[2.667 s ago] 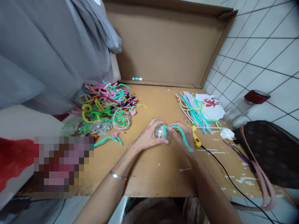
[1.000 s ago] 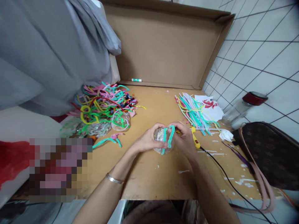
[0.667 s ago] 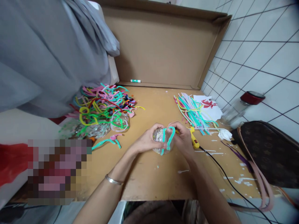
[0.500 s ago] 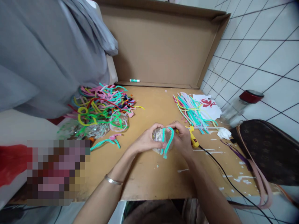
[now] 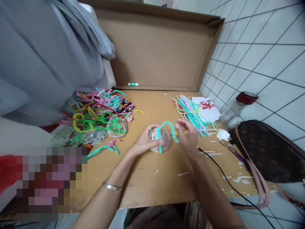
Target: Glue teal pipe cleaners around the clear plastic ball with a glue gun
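Note:
My left hand (image 5: 145, 140) is closed round a clear plastic round container (image 5: 165, 144). Its thumb presses a teal pipe cleaner (image 5: 159, 135) against the front of it. The pipe cleaner's free part arches over the top and hangs down to the right. My right hand (image 5: 187, 135) is just right of that free end, apart from it, with thumb and fingers loosely bent and nothing visible between them. Behind the right hand lies a yellow glue gun (image 5: 177, 133), mostly hidden, its metal tip pointing left toward the container.
A tangled pile of coloured pipe cleaners (image 5: 100, 106) lies left, a straight bundle (image 5: 189, 109) at right. Near the tiled wall are a glass jar (image 5: 234, 108), white crumpled tissue (image 5: 223, 135) and brown bag (image 5: 269, 148). The black cord (image 5: 221, 168) crosses the right side. Cardboard (image 5: 154, 47) stands behind.
My right hand has let go of the pipe cleaner and moved right. The pipe cleaner's free part has swung from the container's front out to the right. The view has shifted slightly.

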A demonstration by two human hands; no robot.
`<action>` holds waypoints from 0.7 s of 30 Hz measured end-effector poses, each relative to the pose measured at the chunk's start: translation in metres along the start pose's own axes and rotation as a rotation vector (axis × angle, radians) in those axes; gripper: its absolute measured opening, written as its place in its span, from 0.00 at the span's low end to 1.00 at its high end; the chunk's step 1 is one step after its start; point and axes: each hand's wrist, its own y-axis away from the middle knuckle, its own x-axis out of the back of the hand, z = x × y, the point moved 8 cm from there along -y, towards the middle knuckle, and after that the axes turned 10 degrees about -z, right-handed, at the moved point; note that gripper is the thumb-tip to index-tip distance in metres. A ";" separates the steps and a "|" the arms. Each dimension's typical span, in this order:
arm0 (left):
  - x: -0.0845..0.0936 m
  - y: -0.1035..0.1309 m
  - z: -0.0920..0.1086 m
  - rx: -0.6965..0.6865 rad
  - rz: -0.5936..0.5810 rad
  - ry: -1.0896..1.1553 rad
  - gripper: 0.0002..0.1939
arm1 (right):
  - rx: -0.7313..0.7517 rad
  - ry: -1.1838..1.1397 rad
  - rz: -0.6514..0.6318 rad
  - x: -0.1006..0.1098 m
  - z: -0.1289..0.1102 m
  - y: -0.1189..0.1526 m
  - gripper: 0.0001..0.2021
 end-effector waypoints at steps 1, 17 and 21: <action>0.007 0.000 -0.003 0.005 0.053 0.029 0.34 | -0.015 0.090 0.056 0.011 0.006 0.000 0.11; 0.026 0.000 -0.015 -0.016 0.341 0.173 0.34 | -0.509 0.987 -0.318 0.022 0.078 0.024 0.23; 0.021 0.000 -0.012 -0.007 0.318 0.209 0.33 | -0.563 0.940 -0.266 0.030 0.074 0.023 0.21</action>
